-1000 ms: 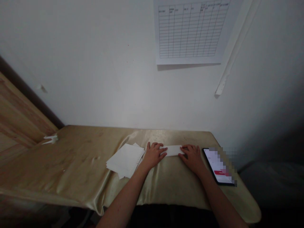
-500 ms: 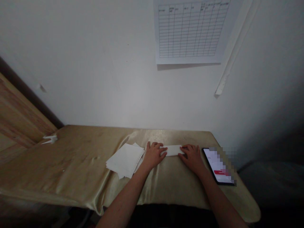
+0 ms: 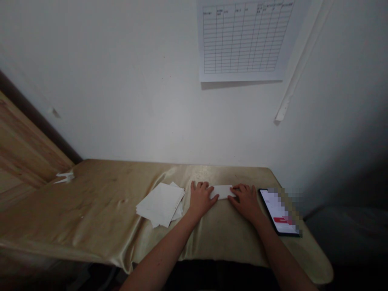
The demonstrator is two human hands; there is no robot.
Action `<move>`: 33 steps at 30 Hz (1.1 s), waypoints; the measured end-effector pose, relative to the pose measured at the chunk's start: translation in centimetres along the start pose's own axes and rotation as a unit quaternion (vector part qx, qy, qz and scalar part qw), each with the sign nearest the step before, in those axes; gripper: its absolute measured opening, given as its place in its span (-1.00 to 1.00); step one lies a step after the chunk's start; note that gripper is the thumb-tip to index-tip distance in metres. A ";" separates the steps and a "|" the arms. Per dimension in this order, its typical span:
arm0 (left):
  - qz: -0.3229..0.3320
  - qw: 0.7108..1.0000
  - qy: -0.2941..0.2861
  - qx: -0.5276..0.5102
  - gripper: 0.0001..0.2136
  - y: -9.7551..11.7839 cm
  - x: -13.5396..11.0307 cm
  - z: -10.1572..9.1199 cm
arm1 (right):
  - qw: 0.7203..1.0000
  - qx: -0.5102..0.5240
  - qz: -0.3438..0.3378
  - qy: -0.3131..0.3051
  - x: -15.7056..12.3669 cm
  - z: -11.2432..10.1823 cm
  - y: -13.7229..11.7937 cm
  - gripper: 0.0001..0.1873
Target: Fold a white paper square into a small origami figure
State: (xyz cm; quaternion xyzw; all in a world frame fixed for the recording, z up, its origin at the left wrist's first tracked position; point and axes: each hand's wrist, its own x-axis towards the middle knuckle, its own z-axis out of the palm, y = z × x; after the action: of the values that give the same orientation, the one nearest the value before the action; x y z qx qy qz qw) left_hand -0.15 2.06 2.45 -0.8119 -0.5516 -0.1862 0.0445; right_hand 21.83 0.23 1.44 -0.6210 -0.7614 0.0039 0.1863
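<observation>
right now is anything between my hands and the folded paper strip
Nothing visible. The left hand and the right hand each rest on one end of the folded paper strip. The paper stack lies to its left and the phone to its right, both clear of it.

left grip (image 3: 202, 199): flat, palm down, fingers spread | right grip (image 3: 246, 200): flat, palm down, fingers slightly curled

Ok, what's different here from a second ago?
The left hand slid a little to the right along the folded paper strip, covering more of it. The right hand stayed pressed on the strip's other end; the loose sheets and the phone did not move.
</observation>
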 end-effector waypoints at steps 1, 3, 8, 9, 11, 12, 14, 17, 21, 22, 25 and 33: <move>0.000 1.000 -0.002 0.001 -0.65 0.0 0.0 0.1 | 1.000 0.000 0.000 0.001 0.0 -0.1 -0.1 -0.59; 0.004 1.000 -0.004 0.001 -0.62 0.0 0.0 0.2 | 1.000 -0.002 0.000 0.001 0.0 -0.2 -0.2 -0.60; 0.012 1.000 -0.001 0.001 -0.66 0.0 0.0 0.2 | 1.000 -0.005 0.001 0.002 0.1 -0.2 -0.2 -0.61; 0.011 1.000 0.002 0.000 -0.66 0.0 0.0 0.2 | 1.000 -0.005 0.001 0.004 0.1 -0.2 -0.3 -0.61; 0.007 1.000 0.006 -0.001 -0.65 0.1 -0.1 0.2 | 1.000 -0.008 0.002 0.006 0.1 -0.1 -0.3 -0.60; 0.005 1.000 0.008 -0.003 -0.65 0.1 -0.1 0.2 | 1.000 -0.010 0.002 0.006 0.1 -0.1 -0.3 -0.60; 0.000 1.000 0.011 -0.006 -0.64 0.2 -0.1 0.3 | 1.000 -0.012 0.002 0.007 0.0 -0.1 -0.3 -0.61; -0.005 1.000 0.010 -0.016 -0.61 0.1 -0.1 0.5 | 1.000 -0.009 0.004 0.010 0.0 0.0 -0.3 -0.61; -0.014 1.000 0.001 -0.028 -0.57 -0.1 -0.1 0.7 | 1.000 -0.003 0.016 0.012 0.1 0.1 -0.3 -0.61; -0.016 0.999 -0.002 -0.029 -0.57 -0.1 -0.1 0.8 | 1.000 -0.003 0.020 0.014 0.2 0.2 -0.4 -0.62; -0.019 0.999 -0.005 -0.035 -0.55 -0.3 -0.1 0.9 | 0.999 -0.013 0.035 0.020 0.4 0.3 -0.7 -0.62; -0.038 0.998 -0.028 -0.047 -0.51 -0.2 0.1 0.9 | 0.999 -0.017 0.028 0.018 0.4 1.0 -1.3 -0.54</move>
State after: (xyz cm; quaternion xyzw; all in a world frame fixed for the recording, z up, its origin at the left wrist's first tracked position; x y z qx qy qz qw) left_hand -0.11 2.50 1.61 -0.7966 -0.5733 -0.1911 -0.0164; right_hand 20.29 0.57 0.97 -0.6447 -0.7406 -0.0147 0.1890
